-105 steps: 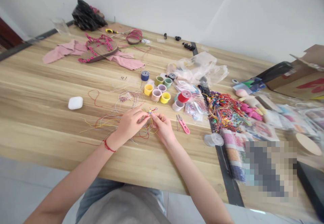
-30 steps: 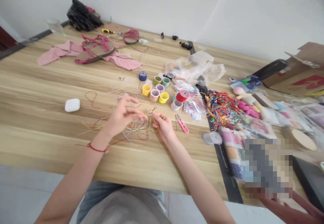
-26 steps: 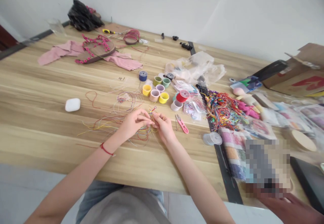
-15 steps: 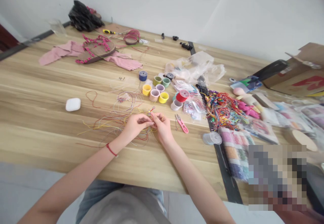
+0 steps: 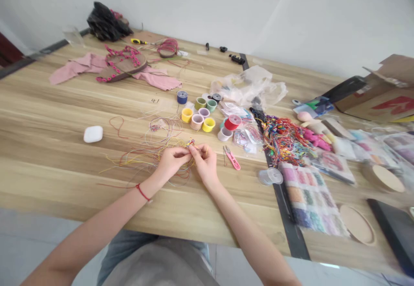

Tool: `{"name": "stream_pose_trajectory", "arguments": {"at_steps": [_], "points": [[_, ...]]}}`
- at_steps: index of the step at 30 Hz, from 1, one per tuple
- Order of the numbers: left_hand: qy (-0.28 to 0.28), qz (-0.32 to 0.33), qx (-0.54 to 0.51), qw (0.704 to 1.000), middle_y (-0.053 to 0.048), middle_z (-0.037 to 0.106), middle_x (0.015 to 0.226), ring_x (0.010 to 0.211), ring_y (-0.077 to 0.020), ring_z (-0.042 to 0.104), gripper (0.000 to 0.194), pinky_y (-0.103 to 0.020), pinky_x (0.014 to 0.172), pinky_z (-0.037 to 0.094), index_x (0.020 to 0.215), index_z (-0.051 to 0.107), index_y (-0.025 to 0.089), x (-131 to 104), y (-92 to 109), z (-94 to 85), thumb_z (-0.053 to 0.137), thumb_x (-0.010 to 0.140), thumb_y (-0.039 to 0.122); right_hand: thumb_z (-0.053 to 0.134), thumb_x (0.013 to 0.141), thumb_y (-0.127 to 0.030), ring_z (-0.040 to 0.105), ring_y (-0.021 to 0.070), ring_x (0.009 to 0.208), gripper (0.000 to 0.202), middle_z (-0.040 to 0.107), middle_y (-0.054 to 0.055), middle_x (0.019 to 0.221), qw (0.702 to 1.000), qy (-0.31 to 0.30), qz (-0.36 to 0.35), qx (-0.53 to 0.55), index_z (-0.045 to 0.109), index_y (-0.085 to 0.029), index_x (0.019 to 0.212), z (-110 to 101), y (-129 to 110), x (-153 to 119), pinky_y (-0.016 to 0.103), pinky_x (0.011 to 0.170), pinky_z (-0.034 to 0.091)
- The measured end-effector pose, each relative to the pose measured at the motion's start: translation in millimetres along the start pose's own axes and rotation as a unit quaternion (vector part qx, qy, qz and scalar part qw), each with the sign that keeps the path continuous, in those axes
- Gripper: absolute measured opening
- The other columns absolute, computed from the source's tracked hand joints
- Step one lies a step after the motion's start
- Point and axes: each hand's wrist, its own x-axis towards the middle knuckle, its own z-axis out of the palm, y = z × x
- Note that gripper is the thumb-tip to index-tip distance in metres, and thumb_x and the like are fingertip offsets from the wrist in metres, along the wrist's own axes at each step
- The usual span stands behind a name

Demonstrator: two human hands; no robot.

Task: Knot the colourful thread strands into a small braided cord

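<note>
At the centre of the frame the left hand [image 5: 170, 161] and the right hand [image 5: 203, 161] meet fingertip to fingertip, both pinched closed on a small multicoloured knotted cord piece [image 5: 190, 143] whose tip stands just above the fingers. From that pinch a loose tangle of thin coloured threads [image 5: 152, 150] spreads left and down over the wooden bench [image 5: 48, 156], partly under the left hand. A red string bracelet [image 5: 142, 192] circles the left wrist.

Just right of the right hand lie pink-handled snips [image 5: 233, 158]. Above the hands, near the middle of the frame, stands a cluster of thread spools [image 5: 200, 111] in yellow, pink, green and blue, with a red spool [image 5: 233, 123] to its right. Further right is a heap of bright cords [image 5: 284, 139], and lower right a clear bead box [image 5: 310, 199]. A white case [image 5: 93, 133] sits well apart at left. In the upper left lie pink cloth [image 5: 80, 65] and a sandal [image 5: 124, 61].
</note>
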Motion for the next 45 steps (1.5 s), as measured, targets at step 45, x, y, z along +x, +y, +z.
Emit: {"name": "stream_pose_trajectory", "arguments": {"at_steps": [45], "points": [[-0.115, 0.090, 0.319, 0.936, 0.007, 0.039, 0.053, 0.050, -0.0102, 0.037, 0.018, -0.025, 0.053, 0.028, 0.079, 0.064, 0.019, -8, 37, -28.9, 0.061, 0.085, 0.035, 0.082, 0.065, -0.043, 0.028, 0.0081, 0.048, 0.038, 0.035, -0.008, 0.048, 0.976, -0.071, 0.128, 0.162, 0.053, -0.020, 0.056, -6, -7, 4, 0.026, 0.048, 0.027]]}}
